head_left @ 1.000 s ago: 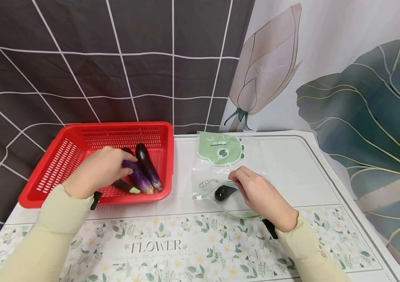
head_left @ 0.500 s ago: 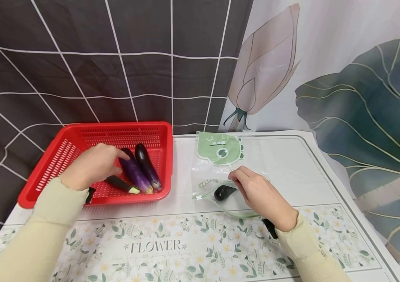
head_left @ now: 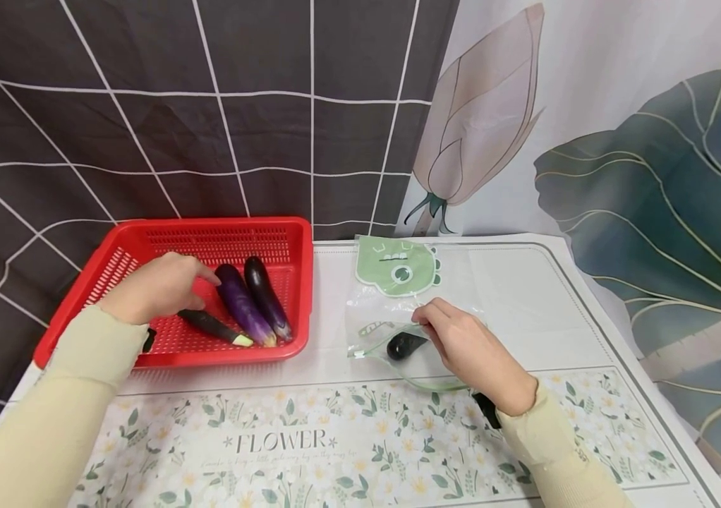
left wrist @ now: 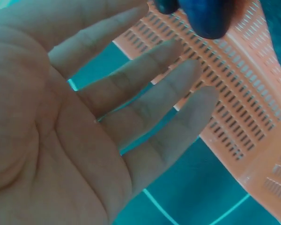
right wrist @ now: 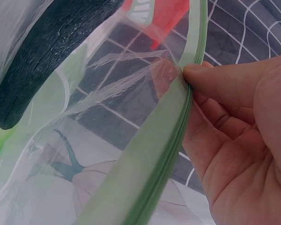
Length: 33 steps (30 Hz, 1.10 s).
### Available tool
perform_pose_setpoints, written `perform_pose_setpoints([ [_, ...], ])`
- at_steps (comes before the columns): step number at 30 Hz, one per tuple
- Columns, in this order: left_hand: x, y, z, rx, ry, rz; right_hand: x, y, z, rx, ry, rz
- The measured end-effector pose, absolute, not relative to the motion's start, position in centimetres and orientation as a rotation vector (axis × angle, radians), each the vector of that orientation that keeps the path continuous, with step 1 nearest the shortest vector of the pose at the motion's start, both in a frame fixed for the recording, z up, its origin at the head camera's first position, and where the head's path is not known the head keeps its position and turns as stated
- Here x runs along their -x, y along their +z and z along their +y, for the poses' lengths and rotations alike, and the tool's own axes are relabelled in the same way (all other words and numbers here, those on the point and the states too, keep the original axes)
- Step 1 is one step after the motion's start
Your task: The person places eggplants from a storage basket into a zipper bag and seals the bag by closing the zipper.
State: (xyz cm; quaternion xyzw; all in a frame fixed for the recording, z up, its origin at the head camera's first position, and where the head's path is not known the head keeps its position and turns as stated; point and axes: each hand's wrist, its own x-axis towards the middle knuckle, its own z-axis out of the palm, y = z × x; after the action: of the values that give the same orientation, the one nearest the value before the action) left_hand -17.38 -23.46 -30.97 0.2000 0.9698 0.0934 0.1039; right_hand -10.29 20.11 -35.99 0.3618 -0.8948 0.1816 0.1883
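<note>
My left hand (head_left: 156, 288) is over the red basket (head_left: 305, 282), its fingers spread and holding nothing in the left wrist view. Its fingertips are close to a purple eggplant (head_left: 243, 303). Beside that lies a darker eggplant (head_left: 265, 293), and a thin dark eggplant (head_left: 211, 326) with a pale green end lies below the hand. My right hand (head_left: 468, 349) pinches the green zip edge (right wrist: 171, 126) of a clear zip bag (head_left: 392, 267) between thumb and fingers. The bag's mouth gapes, and a dark eggplant (right wrist: 49, 58) is inside it, partly hidden by the hand in the head view.
The basket and bag are on a white table (head_left: 525, 303) with a floral printed strip (head_left: 284, 466) along its front. A dark gridded curtain (head_left: 259, 134) hangs behind the basket, and a pale flower-print cloth (head_left: 487, 113) hangs behind the bag.
My left hand has drawn back to the left from the purple eggplant, uncovering more of the thin dark one. My right hand keeps its pinch on the bag.
</note>
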Motion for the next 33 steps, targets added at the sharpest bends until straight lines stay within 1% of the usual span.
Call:
perform_pose_setpoints([
  [9, 17.7, -31.4, -24.8, -0.548, 0.237, 2.832, 10.3, -35.9, 20.1, -1.017, 0.52, -2.54],
  [22, 18.0, -32.3, -25.4, -0.533, 0.05, 2.864, 10.3, -36.1, 20.2, -1.012, 0.511, -2.542],
  [27, 18.4, -32.8, -25.8, -0.56, 0.068, 2.827, 10.3, -36.1, 20.2, -1.01, 0.517, -2.541],
  [33, 19.0, -33.5, -26.6, -0.533, 0.146, 2.747, 10.4, -36.1, 20.2, -1.015, 0.518, -2.537],
])
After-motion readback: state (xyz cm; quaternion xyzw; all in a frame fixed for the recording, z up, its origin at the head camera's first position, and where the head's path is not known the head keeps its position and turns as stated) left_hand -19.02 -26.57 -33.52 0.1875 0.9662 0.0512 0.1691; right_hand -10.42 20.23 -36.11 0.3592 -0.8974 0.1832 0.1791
